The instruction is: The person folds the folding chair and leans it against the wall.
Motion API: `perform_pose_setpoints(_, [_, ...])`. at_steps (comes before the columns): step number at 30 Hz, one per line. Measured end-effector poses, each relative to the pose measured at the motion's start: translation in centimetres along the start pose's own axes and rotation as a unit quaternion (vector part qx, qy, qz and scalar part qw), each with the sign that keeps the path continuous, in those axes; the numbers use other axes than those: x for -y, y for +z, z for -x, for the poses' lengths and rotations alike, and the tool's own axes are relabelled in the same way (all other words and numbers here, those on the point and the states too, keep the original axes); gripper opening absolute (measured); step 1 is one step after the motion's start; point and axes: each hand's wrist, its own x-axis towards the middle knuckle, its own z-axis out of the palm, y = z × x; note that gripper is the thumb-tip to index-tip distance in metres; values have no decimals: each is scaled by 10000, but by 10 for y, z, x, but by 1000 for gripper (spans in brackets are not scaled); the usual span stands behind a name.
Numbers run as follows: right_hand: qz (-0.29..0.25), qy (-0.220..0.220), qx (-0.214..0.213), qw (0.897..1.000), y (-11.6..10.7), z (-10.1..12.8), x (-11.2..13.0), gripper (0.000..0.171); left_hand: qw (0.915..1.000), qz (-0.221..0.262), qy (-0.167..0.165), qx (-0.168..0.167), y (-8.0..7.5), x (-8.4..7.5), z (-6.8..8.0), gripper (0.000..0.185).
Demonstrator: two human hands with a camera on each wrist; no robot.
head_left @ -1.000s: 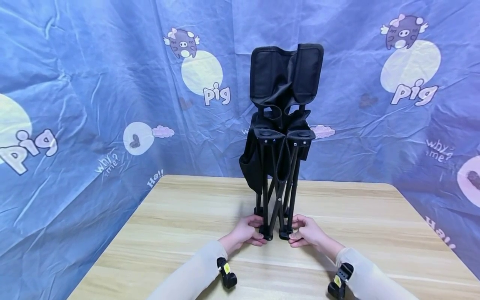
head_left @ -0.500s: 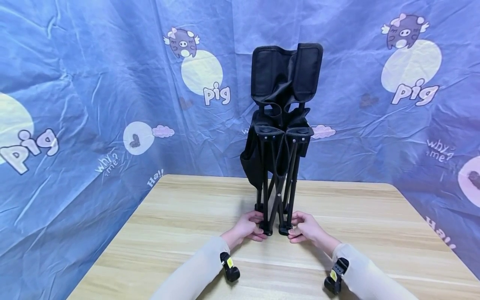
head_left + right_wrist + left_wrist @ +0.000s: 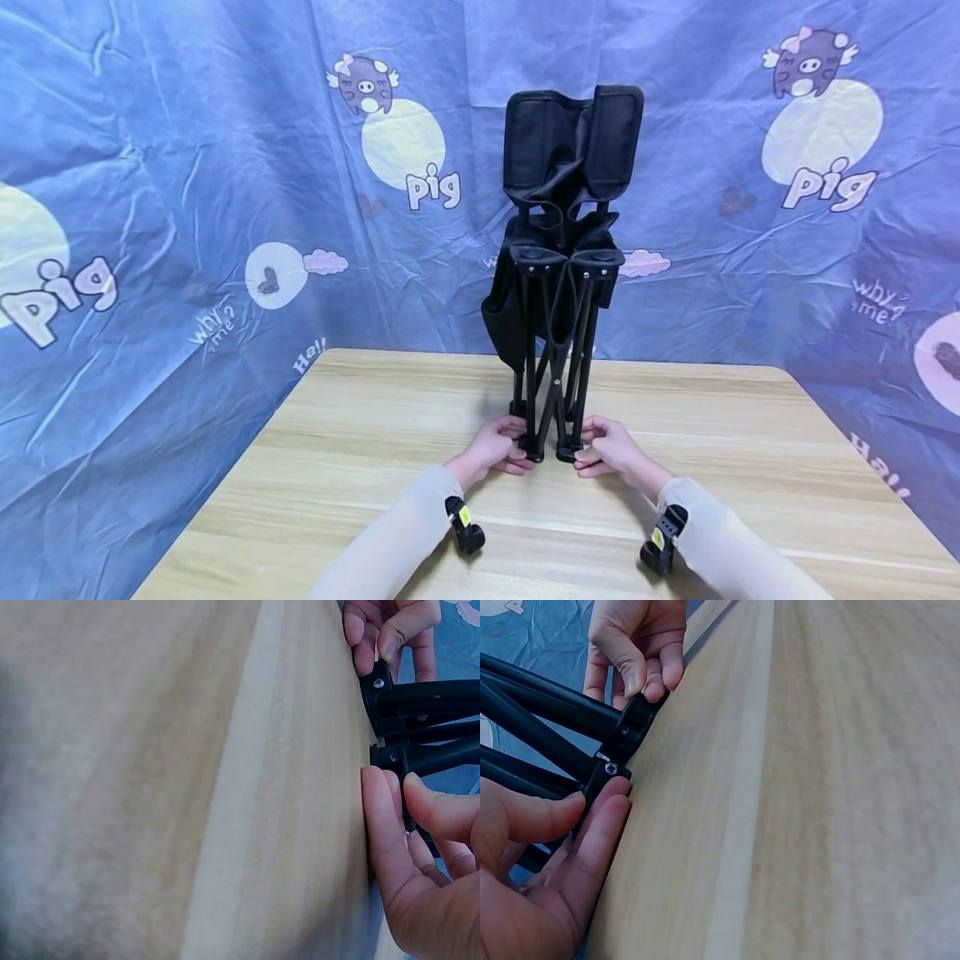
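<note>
A black folding camp chair [image 3: 558, 317] stands upright on the wooden table, folded narrow, with its fabric bunched and its crossed legs close together. My left hand [image 3: 493, 448] grips the near left foot [image 3: 607, 771] of the chair between thumb and fingers. On the other side, my right hand [image 3: 611, 447] pinches the near right foot [image 3: 387, 756] the same way. Only a small gap separates these two plastic feet. The rear feet stand farther back, partly hidden behind the front legs and the hands.
The pale wood table [image 3: 360, 433] spreads out around the chair, its far edge just behind the legs. A blue cloth backdrop [image 3: 210, 167] printed with pigs hangs behind and at both sides. Each sleeve carries a small black wrist camera [image 3: 467, 527].
The chair's feet and both hands have slid a little away from me across the table. The grip on the feet stays the same.
</note>
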Motion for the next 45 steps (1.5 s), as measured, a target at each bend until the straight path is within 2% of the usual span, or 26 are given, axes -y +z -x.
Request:
perform_pose_setpoints(9, [-30,81,-185,9998,1,-9,-1,47,9999,-35,-71,-107,-1,-3,-7,61])
perform_pose_setpoints(19, [-171,68,-269,9995,2,-16,4,47,9998,-99,9,-153,-2,-5,-13,59])
perform_pose_setpoints(26, [-169,-228,7,9996,-2,-18,4,42,9997,-131,35,-207,-2,-4,-19,59])
perform_pose_setpoints(33, [214,59,-521,9984,4,-25,7,47,9995,-102,139,-280,-1,-5,-23,58])
perform_pose_setpoints(45, [359,59,-678,9970,2,-36,6,45,9989,-62,182,-432,3,-5,-32,58])
